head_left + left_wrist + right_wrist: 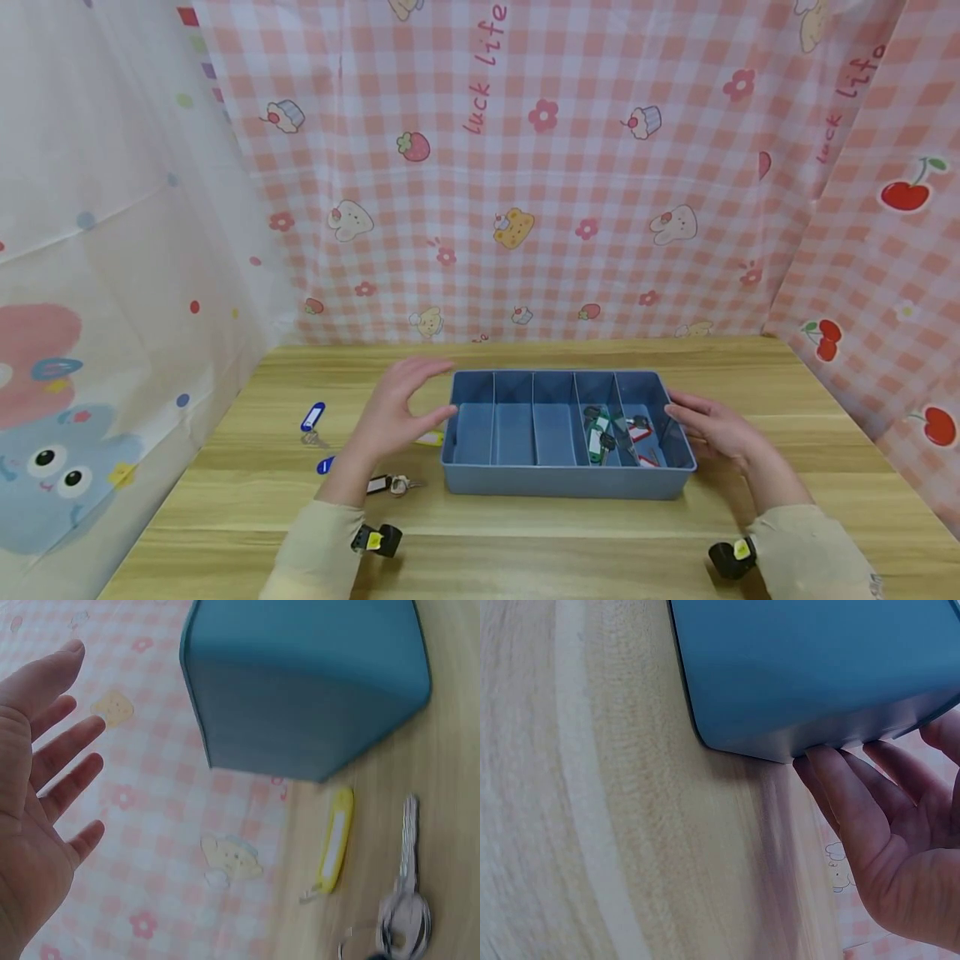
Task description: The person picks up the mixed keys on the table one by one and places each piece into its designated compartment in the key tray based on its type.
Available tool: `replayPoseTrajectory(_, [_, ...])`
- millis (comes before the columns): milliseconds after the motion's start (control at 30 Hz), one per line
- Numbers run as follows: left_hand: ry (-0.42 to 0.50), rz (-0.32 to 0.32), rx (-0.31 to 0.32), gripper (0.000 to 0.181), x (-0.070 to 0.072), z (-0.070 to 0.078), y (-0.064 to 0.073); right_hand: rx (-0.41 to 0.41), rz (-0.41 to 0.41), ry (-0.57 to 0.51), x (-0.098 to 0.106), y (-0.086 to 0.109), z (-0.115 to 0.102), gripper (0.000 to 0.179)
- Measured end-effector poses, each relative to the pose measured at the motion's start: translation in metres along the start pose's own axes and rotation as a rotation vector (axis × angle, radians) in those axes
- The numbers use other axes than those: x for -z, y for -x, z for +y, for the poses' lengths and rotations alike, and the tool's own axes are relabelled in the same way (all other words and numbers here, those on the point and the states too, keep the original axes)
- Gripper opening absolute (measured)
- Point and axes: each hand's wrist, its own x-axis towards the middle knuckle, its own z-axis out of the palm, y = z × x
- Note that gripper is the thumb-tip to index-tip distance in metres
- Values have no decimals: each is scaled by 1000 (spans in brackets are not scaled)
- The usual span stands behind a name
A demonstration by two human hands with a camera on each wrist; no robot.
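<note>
A blue-grey plastic box [562, 482] with a row of upright dividers rests on the wooden table. Beside its left end is my left hand [392, 412], fingers spread and holding nothing; the left wrist view shows a gap between these fingers and the box wall [262, 712]. My right hand [716, 429] is at the opposite end, its extended fingers [847, 784] touching the outer wall. Keys with green tags [597, 437] lie in the compartment second from the right. The rightmost one holds keys with red tags [639, 433].
Left of the box lie a blue-tagged key [312, 417], another blue tag [325, 465], a yellow tag [431, 438] and a black-tagged key [397, 485]. My left forearm partly covers this area. Patterned cloth [540, 183] hangs behind the table and along both sides.
</note>
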Motion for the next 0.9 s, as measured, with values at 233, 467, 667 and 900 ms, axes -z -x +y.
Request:
replayPoseTrajectory(233, [-40, 30, 26, 56, 11, -12, 13, -7, 12, 8, 0, -1, 0, 70])
replayPoseTrajectory(467, [-55, 56, 46, 56, 22, -24, 28, -3, 3, 26, 0, 1, -1, 70])
replayPoseTrajectory(667, [-63, 70, 58, 55, 29, -34, 43, 3, -1, 30, 0, 1, 0, 70])
replayPoseTrajectory(900, [-64, 79, 116, 55, 38, -44, 56, -3, 3, 23, -1, -1, 0, 71])
